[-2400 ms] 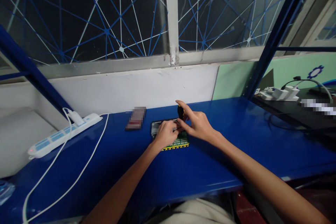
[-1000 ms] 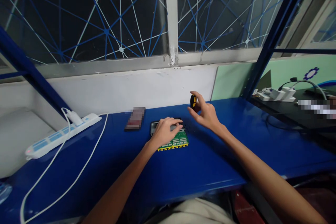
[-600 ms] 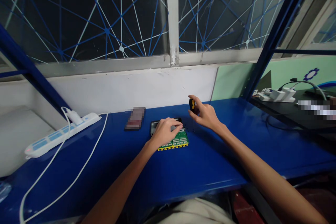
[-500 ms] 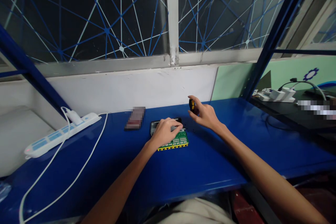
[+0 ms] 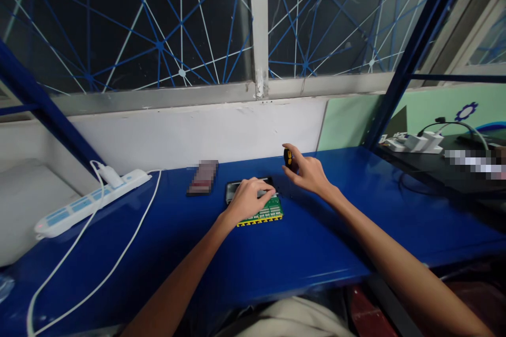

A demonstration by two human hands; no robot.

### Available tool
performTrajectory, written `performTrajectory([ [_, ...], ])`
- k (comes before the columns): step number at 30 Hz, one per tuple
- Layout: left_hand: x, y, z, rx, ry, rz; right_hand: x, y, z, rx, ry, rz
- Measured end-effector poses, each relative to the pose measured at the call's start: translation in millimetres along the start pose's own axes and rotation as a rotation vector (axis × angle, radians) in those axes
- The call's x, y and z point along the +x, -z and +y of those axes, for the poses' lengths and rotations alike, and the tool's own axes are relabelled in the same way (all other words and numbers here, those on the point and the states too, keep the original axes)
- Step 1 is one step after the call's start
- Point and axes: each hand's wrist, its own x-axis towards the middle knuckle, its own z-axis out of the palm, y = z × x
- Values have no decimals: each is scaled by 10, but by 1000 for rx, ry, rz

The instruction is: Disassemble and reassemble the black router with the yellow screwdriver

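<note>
Right hand hovers over the far middle of the blue table, thumb and fingers pinched on a screwdriver with a black and yellow handle. Its tip is hidden behind the hand. Left hand lies palm-down on the board, fingers bent; whether they grip anything is hidden.

At far left lies a white strip, and its cable loops toward the near edge. The green board sits mid-table, its far end over a dark case. Tiny specks dot the table just right of the board, perhaps screws, too small to tell.

The light pinch could likely let the screwdriver drop onto the board. A sweep of the right wrist could scatter the specks. If the left hand eases, the board could slide on the slick table.
</note>
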Motion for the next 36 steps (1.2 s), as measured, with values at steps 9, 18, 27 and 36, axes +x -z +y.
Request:
performTrajectory([
  [9, -10, -42, -19, -12, -3, -8, -1, 101, -64, 170, -44, 91],
  [18, -11, -104, 20, -82, -61, 12, 4, 130, -181, 675, -141, 133],
  [27, 1, -103, 39, -127, -56, 47, -2, 106, -182, 660, -152, 157],
  [36, -9, -117, 26, -112, -50, 30, -14, 126, -225, 621, -147, 186],
])
